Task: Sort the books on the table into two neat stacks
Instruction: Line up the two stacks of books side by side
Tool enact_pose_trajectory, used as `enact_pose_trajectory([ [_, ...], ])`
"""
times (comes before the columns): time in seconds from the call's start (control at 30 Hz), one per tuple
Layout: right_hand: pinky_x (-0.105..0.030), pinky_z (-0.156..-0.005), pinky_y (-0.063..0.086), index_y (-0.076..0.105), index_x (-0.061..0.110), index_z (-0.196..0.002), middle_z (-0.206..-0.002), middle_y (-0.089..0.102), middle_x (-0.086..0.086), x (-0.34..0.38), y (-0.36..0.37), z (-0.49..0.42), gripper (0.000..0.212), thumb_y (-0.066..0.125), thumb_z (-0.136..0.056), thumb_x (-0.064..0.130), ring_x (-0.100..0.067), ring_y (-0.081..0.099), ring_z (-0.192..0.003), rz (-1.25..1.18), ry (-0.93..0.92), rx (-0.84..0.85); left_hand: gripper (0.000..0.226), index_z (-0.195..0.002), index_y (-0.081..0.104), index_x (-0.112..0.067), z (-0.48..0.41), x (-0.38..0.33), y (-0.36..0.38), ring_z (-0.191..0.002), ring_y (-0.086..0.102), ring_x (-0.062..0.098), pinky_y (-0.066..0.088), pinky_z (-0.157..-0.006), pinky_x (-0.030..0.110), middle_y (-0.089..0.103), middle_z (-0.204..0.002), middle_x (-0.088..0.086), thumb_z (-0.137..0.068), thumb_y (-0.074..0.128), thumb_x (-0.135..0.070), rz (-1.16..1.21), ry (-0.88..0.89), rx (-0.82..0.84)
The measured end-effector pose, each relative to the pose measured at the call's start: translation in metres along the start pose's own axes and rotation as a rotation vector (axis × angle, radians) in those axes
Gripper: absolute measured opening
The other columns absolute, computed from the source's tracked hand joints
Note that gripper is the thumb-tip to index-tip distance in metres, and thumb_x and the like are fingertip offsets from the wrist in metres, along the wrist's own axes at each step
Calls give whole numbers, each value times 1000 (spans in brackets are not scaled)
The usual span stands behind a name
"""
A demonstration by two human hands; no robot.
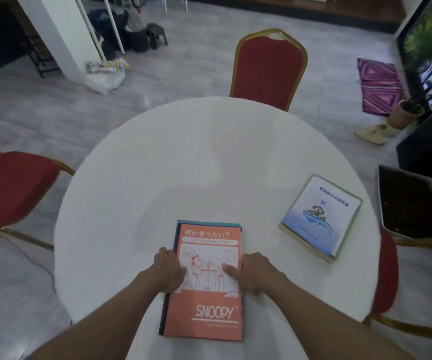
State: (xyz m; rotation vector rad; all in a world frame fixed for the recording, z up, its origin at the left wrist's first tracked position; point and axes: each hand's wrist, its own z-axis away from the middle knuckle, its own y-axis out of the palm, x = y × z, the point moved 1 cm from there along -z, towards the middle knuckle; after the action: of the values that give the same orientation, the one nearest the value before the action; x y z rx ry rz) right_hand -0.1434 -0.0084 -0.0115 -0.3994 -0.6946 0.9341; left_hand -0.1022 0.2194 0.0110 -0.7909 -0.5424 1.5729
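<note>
A stack of books topped by an orange Snoopy book (204, 307) lies at the near edge of the round white table (183, 157); blue and teal covers show beneath it. My left hand (169, 268) presses against the stack's left edge, thumb on the cover. My right hand (252, 271) holds the right edge, one finger on the cover. A second stack (318, 216), topped by a white and blue book with a whale picture, lies at the table's right side, slightly askew, apart from both hands.
Red chairs with gold frames stand at the far side (268, 66), at the left (15, 185) and at the right (388, 276). A dark tray (409, 201) sits on the right. A potted plant (404, 113) and rug (378, 84) lie beyond.
</note>
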Motion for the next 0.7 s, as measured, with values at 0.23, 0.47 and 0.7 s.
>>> enact_pose_trajectory([
  [0.23,-36,-79,55,65,19,-109,-109,72,-4,-8,-4,0,75,39,-82,83,-21,67,-90,46,-1,-111,77,-146,15,-6,-7,-8,-8,-127,39,24,45,-102,35,32,-140,11,-89,55,-40,-21,91,-140],
  [0.47,-33,-75,43,60,21,-99,-99,59,3,-42,-48,14,50,46,-91,69,-20,60,-94,-148,16,-503,74,-150,15,-5,-23,-80,-34,-135,32,30,39,-109,43,28,-148,13,-92,51,-34,-36,240,-209],
  [0.7,-36,-93,43,63,14,-109,-111,59,-5,-107,-97,17,32,63,-93,42,-25,55,-112,-481,147,-847,61,-142,29,1,-51,-173,-35,-132,34,37,35,-108,45,33,-142,21,-96,48,-34,-15,365,-96],
])
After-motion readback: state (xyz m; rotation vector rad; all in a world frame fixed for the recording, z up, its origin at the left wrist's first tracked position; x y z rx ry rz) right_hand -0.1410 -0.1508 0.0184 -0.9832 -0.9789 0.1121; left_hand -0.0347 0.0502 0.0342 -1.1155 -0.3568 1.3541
